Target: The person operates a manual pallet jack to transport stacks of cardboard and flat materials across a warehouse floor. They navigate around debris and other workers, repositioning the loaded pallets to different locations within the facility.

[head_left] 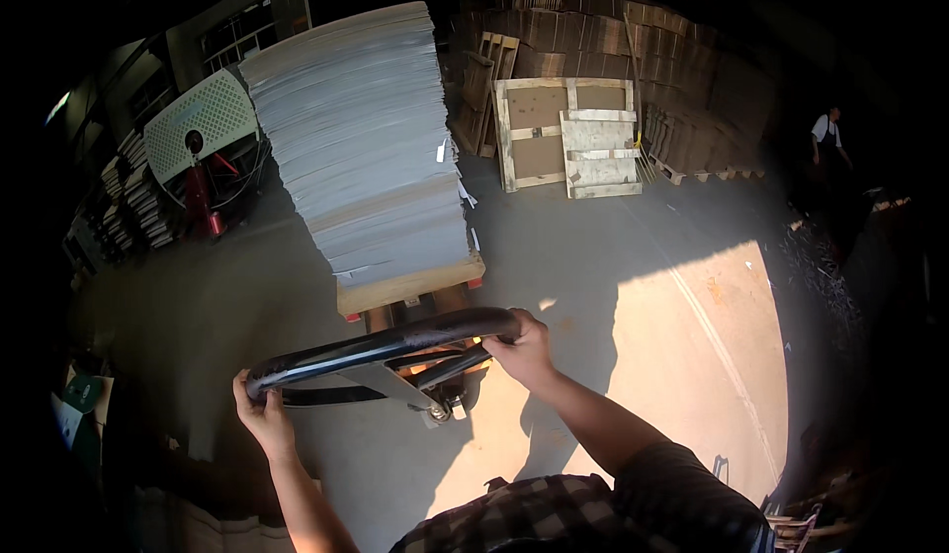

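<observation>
Both my hands grip the black looped handle of a pallet truck. At the loop's left end, my left hand is closed round the bar. My right hand is wrapped round the right end, which sits higher in view. Below the handle show a steering wheel and hub of the truck. Ahead stands a tall stack of grey sheets on a wooden pallet, with red fork tips or parts at its lower corners. A few torn paper bits stick out of the stack's right side.
Wooden pallets lean against piled brown cardboard at the back. A green mesh guard on a red-based machine stands left. Far right, a person stands near a heap of scraps. Sunlight falls on the floor.
</observation>
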Tool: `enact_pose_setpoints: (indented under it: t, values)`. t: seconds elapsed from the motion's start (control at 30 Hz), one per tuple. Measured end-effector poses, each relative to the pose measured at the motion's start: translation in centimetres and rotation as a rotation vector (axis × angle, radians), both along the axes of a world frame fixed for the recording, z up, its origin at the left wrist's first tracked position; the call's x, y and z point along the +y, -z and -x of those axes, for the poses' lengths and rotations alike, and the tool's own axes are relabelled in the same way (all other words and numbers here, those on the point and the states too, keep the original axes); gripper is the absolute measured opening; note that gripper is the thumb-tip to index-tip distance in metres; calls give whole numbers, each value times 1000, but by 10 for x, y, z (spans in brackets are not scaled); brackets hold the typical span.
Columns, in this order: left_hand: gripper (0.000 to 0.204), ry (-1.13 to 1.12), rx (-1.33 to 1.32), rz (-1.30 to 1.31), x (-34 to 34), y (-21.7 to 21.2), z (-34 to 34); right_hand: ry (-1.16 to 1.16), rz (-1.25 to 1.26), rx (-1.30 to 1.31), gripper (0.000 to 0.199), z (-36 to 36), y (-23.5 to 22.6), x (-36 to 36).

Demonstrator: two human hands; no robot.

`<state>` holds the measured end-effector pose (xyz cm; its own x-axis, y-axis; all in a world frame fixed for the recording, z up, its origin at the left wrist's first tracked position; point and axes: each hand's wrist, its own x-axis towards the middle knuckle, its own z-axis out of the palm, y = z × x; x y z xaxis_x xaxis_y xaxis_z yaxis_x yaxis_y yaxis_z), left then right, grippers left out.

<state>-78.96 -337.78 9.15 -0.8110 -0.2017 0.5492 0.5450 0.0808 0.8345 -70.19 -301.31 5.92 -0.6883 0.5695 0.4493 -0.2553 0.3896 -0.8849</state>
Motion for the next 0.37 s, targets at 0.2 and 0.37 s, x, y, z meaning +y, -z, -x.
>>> enact_pose_setpoints:
  t: [0.2,0.37]
  values:
    - [37,-121,54,76,18,-19,-40,-22,-100,-21,18,-46,-40,27]
    - [40,95,205,79,58,-13,-8,39,-117,-224,33,-61,-48,80]
